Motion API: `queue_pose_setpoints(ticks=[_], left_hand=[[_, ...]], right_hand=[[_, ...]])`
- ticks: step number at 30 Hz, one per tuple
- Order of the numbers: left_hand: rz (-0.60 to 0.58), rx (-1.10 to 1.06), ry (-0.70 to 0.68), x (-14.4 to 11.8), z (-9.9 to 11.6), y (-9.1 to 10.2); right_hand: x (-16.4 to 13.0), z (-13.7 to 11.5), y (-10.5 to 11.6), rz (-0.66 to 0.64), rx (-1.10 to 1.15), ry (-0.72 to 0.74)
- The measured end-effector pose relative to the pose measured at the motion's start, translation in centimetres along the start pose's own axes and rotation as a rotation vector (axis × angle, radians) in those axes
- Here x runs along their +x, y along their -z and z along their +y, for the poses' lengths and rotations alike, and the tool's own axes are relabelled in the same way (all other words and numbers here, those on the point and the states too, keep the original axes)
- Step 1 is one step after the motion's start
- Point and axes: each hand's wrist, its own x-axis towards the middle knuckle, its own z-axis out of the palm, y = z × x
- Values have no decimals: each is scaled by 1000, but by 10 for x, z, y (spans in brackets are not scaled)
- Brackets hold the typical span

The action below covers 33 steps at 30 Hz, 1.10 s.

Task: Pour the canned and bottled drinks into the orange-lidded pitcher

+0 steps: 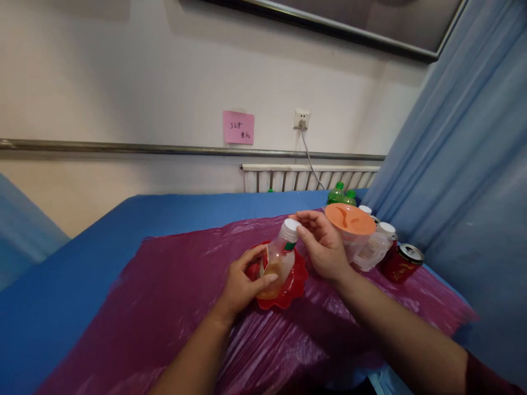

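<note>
My left hand point(242, 282) wraps around the body of a small bottle point(279, 263) of amber drink, tilted over a red bowl point(294, 288) on the purple plastic sheet point(173, 307). My right hand point(323, 244) pinches the bottle's white cap point(290, 226) between thumb and fingertips. Just beyond that hand stands a clear jug with an orange lid point(349, 219), a red can point(402, 262) to its right. Farther back are green bottles point(341, 193), then the radiator point(308, 176) and a pink note point(238, 127) on the wall.
</note>
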Motion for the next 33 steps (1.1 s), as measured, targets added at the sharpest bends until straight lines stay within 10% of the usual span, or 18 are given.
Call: queue_pose_setpoints(ticks=[16,24,29,33], left_hand=[[131,-121,27,4,-3,2],[-33,-234,110,5,0,1],[-156,-320,104,6,4,1],[-34,-313,108,12,4,3]], right_hand=[[-35,22,-12,-170,-126,-156],[-51,16,1,-224,-230,-201],[-74,1,26,-113,-382,-140],[-111,-16,79,32,-454,-68]])
